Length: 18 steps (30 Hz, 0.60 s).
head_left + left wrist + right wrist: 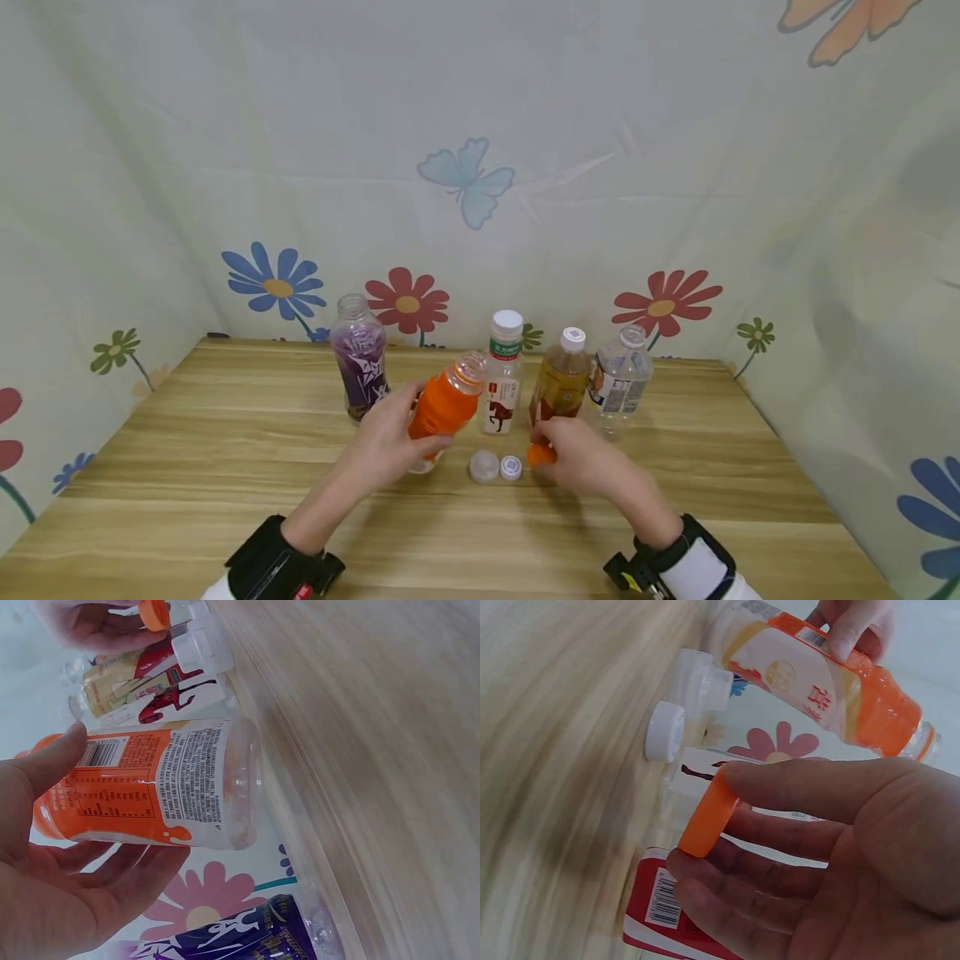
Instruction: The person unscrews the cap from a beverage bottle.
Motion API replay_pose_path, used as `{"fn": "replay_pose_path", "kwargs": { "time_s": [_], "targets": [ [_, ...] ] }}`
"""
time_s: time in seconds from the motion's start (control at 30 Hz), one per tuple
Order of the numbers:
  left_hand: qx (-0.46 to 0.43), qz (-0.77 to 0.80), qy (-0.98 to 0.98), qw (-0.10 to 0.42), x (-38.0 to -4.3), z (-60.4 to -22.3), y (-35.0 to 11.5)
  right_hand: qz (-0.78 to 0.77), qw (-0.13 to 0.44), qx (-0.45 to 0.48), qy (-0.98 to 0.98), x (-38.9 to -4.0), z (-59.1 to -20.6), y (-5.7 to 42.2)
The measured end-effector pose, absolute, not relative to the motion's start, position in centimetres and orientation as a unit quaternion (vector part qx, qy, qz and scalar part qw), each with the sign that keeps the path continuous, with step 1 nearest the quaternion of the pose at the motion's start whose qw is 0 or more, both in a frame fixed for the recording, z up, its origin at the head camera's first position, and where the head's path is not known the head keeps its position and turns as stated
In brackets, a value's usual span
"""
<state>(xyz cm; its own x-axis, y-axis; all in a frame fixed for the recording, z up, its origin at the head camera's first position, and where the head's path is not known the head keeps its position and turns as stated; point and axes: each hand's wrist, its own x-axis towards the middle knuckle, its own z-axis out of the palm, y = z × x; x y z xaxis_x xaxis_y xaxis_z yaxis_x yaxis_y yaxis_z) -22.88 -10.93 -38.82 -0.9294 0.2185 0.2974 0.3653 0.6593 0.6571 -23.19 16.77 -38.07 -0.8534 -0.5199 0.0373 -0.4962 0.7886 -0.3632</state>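
Observation:
My left hand (386, 437) grips an orange-labelled plastic bottle (447, 400) round its middle. The bottle leans to the right, and its mouth is uncapped. In the left wrist view, the thumb lies across the label of the orange bottle (150, 784) and the fingers wrap behind it. My right hand (581, 457) pinches an orange bottle cap (709, 814) between thumb and fingers, low over the table in front of the brown-yellow drink bottle (561, 375). Between the hands, a translucent cap (483, 467) and a white cap (511, 467) lie on the table.
An uncapped purple-labelled bottle (358, 358) stands left of the orange one. Behind the loose caps is a white-capped bottle with a horse picture (502, 375). A clear uncapped bottle (622, 375) stands at the right. A flowered cloth (570, 167) hangs behind the wooden table (247, 450).

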Motion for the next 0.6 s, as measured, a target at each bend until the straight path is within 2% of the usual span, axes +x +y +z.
{"fn": "replay_pose_path", "kwargs": {
  "time_s": [0.6],
  "targets": [
    [-0.148, -0.411, -0.896, 0.078, -25.8, -39.3, -11.6, -0.154, 0.076, -0.252, 0.952, -23.7, -39.7, 16.6]
  ]
}}
